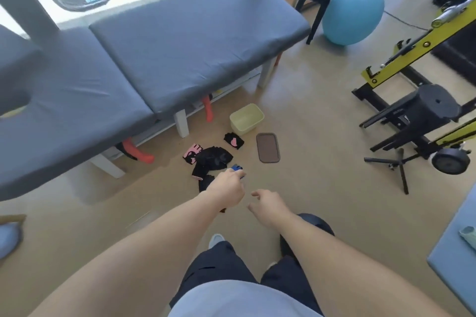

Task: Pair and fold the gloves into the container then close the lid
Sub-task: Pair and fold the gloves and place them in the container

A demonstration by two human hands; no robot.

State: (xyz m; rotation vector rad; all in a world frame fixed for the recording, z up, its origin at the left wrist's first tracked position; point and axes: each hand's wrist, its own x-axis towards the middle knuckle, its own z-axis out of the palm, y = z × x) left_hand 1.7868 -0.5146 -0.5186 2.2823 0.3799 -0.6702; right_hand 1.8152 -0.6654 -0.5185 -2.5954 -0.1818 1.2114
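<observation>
Head view showed the left hand (228, 192) pinching a blue glove (237, 168), the right hand (268, 204) loosely spread beside it. Beyond them gloves (212, 158) lay unsorted on the floor, container (246, 118) empty, lid (268, 147) off; nothing packed yet.

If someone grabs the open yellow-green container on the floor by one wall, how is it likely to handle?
The container looks like thin plastic with nothing visible inside, so it is probably light and would slide on the smooth floor if nudged. Its walls may flex slightly. Standing squat and flat-bottomed, it seems unlikely to tip or roll.
</observation>
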